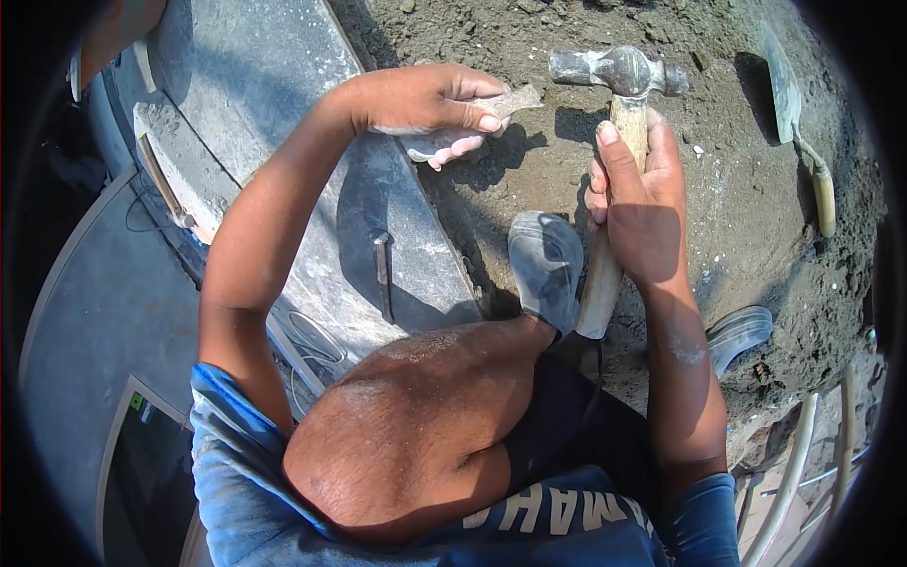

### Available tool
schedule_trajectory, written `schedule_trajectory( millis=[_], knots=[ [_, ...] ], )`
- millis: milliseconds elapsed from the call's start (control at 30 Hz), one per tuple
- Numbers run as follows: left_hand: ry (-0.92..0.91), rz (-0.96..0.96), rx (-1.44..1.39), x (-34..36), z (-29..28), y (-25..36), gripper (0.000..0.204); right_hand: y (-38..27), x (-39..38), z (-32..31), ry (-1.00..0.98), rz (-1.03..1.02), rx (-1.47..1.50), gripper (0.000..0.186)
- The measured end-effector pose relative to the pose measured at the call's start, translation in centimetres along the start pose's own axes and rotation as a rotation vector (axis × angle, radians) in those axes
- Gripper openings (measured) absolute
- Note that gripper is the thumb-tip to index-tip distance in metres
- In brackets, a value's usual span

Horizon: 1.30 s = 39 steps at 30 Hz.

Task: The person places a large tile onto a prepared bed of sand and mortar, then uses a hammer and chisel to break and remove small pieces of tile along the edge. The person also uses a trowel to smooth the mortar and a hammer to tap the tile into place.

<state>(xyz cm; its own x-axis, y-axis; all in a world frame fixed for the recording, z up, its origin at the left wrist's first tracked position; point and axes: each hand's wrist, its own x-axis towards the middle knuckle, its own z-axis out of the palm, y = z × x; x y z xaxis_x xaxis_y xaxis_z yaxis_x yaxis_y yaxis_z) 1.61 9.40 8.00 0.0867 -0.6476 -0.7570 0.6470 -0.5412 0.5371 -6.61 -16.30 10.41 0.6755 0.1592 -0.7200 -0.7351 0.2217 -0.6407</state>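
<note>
My left hand (425,99) is closed round a small pale grey chip of stone or tile (518,100), pinched between thumb and fingers, with one end jutting out to the right. A ball-peen hammer (619,72) is in my right hand (647,208), its dusty metal head up and its pale wooden handle running down through my fingers. The two hands are apart, and the hammer head is just right of the chip. Below my left hand, a metal chisel (383,274) lies on a large grey slab (265,85).
Rough grey mortar or soil (472,38) spreads beyond the slab. A trowel (784,90) with a wooden handle rests on it at the far right. My shoes (546,265) stand near the slab's edge. Pale poles (789,472) lie at lower right, and a mortar-smeared piece (184,161) at left.
</note>
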Motion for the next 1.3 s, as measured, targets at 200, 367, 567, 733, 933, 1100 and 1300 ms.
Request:
schedule_trajectory(
  millis=[200,367,567,733,933,1100,1300],
  knots=[
    [-0.023,0.003,0.004,-0.1,0.0,-0.1,0.022,0.4,0.0,0.3,0.014,0.043,-0.007,0.037],
    [-0.013,0.010,0.035,0.3,0.0,-0.2,0.021,0.5,0.1,0.1,0.042,0.075,-0.063,0.040],
    [-0.038,0.036,0.054,0.6,-0.3,-0.2,0.021,0.9,0.0,0.1,0.068,0.099,-0.045,0.043],
    [-0.061,0.019,0.012,0.1,-0.3,-0.5,0.021,-0.1,0.1,-1.2,0.040,0.129,-0.024,0.041],
    [-0.060,-0.015,-0.016,0.2,-0.2,0.1,0.021,0.3,-0.5,-1.4,-0.072,0.144,-0.204,0.044],
    [-0.051,0.013,0.060,0.4,-0.5,-0.5,0.025,-0.1,0.0,-1.9,0.147,0.045,0.076,0.029],
    [-0.068,-0.010,0.082,0.5,-0.4,-0.3,0.026,1.6,-0.8,-1.2,0.011,0.138,-0.098,0.030]
  ],
)
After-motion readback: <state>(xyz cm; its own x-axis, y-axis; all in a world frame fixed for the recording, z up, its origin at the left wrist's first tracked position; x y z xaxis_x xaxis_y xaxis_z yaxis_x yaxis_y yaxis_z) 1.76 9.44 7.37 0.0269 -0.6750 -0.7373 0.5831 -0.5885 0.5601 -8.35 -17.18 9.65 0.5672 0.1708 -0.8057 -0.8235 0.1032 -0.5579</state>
